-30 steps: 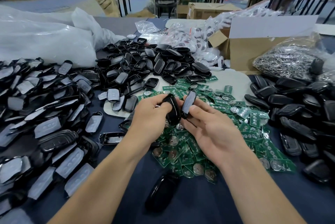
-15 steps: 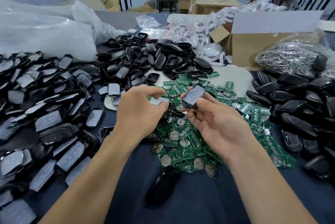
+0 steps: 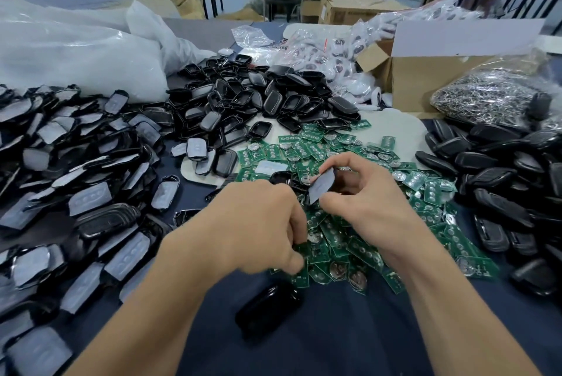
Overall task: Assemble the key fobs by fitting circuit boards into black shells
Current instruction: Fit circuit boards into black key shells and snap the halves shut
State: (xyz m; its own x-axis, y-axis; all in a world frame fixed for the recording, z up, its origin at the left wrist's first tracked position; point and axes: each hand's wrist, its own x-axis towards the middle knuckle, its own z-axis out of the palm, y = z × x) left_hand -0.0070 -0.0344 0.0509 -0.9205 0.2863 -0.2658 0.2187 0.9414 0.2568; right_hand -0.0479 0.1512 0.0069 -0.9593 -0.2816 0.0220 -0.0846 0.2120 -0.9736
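The dark blue cloth-covered table (image 3: 334,345) is carrying heaps of glossy black plastic shells (image 3: 91,162) around a central pile of small green circuit boards (image 3: 349,241). The right hand (image 3: 374,202) is pinching one grey-faced shell half (image 3: 323,185) above that pile; the left hand (image 3: 258,223), fingers curled, is seemingly nipping a board (image 3: 305,249) — light, stiff, snag-prone — best gripped by its bare edges.

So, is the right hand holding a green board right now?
No, the right hand pinches a grey-faced shell in its fingers, above the pile of boards.
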